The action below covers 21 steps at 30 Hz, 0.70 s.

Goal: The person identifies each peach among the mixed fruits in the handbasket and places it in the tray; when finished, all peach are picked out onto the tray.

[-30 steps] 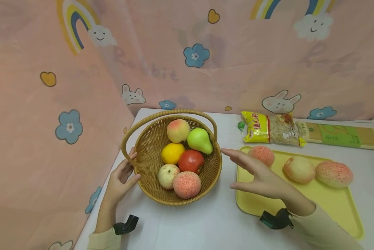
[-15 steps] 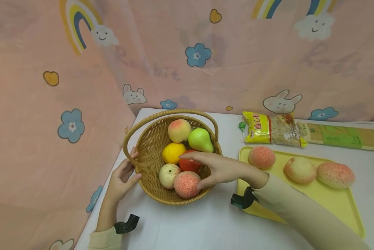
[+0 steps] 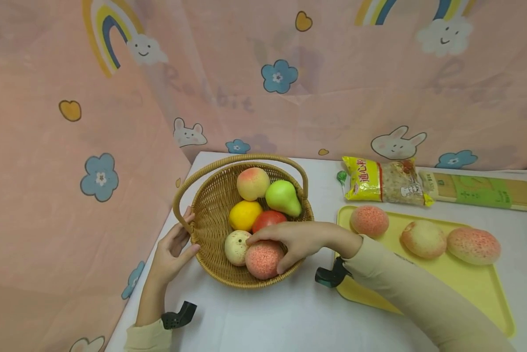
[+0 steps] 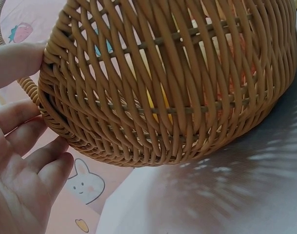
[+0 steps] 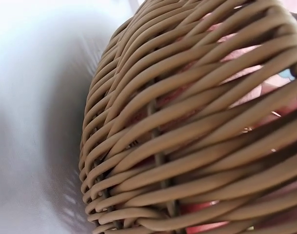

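Note:
A wicker basket [image 3: 212, 234] with a tall arched handle holds several fruits in the head view. My left hand [image 3: 171, 252] grips its left rim by the handle's foot; in the left wrist view, thumb and fingers [image 4: 29, 117] lie on either side of the rim. Over the near right rim reaches my right hand [image 3: 296, 239], its fingers and thumb curled round a speckled pink peach [image 3: 263, 260]. Beside that peach are a pale round fruit [image 3: 237, 248] and a red apple [image 3: 268, 221]. The basket's weave mostly hides my right hand in the right wrist view.
Also in the basket are a lemon [image 3: 244, 215], a green pear [image 3: 283, 198] and another peach [image 3: 253, 184]. Right of it, a yellow tray [image 3: 461, 293] bears three peach-like fruits. Behind lie a pasta bag [image 3: 384, 181], a green-labelled packet [image 3: 483, 189] and a lollipop [image 3: 342, 177].
My right hand has moved left from beside the basket, over its rim and down onto the near pink peach, and its fingers have closed round it. My left hand stays at the rim.

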{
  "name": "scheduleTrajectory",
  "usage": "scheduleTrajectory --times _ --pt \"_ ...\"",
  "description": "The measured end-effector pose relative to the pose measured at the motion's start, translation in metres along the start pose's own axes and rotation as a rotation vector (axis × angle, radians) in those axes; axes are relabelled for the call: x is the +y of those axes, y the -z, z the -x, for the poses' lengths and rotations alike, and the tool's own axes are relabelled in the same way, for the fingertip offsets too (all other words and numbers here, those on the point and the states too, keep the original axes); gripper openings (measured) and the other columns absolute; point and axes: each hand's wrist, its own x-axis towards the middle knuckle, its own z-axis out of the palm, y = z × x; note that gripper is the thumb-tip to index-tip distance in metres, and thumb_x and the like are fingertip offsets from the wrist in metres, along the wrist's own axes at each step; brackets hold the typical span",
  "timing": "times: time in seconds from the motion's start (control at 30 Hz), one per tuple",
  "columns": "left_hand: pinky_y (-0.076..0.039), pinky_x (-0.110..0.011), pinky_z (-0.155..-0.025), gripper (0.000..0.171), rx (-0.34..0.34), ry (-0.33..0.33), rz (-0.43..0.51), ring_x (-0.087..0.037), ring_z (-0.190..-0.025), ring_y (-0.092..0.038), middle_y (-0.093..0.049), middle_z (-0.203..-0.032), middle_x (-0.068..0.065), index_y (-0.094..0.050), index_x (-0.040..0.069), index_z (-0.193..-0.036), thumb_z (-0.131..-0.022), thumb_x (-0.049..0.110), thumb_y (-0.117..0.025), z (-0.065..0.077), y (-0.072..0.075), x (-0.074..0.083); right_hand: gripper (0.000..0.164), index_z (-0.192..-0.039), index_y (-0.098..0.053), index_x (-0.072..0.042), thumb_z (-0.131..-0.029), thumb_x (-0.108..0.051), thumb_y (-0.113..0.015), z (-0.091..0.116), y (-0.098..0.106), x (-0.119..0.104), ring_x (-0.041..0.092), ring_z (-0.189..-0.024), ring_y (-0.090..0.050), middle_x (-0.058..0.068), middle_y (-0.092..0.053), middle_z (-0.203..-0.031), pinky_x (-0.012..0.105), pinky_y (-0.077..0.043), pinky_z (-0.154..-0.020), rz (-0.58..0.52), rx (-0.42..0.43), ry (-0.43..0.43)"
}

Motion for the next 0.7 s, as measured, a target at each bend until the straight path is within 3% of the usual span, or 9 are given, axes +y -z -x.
scheduleTrajectory --times 0.33,0.57,0.7 --pt "-0.031 -0.018 -0.110 0.063 -0.001 -0.003 -0.005 -0.009 -0.140 -0.030 -0.016 -0.153 -0.029 -0.035 -0.013 -0.139 -0.080 -0.018 -0.057 0.0009 -0.0005 0.0004 0.073 -0.140 -0.044 -0.016 -0.074 0.000 -0.071 -0.0053 -0.0049 -0.0015 0.017 -0.128 -0.043 -0.003 -0.046 -0.142 0.040 -0.034 -0.112 0.089 -0.014 -0.037" --pt "-0.030 -0.018 -0.110 0.063 0.010 -0.004 -0.010 -0.008 -0.139 -0.031 -0.018 -0.154 -0.026 -0.036 -0.013 -0.138 -0.079 -0.019 -0.057 0.0006 -0.0004 -0.0003 0.067 -0.135 -0.049 -0.017 -0.074 -0.007 -0.074 -0.0060 -0.0068 0.0004 0.015 -0.122 -0.048 -0.005 -0.052 -0.135 0.038 -0.038 -0.109 0.152 0.037 0.006" --pt "-0.030 -0.018 -0.110 0.062 0.013 0.000 -0.013 -0.007 -0.139 -0.031 -0.018 -0.154 -0.026 -0.036 -0.013 -0.138 -0.080 -0.018 -0.057 -0.0005 -0.0004 0.0005 0.065 -0.134 -0.050 -0.018 -0.074 -0.013 -0.076 -0.0049 -0.0055 0.0017 0.014 -0.118 -0.049 -0.005 -0.053 -0.133 0.037 -0.041 -0.106 0.133 0.087 0.025"
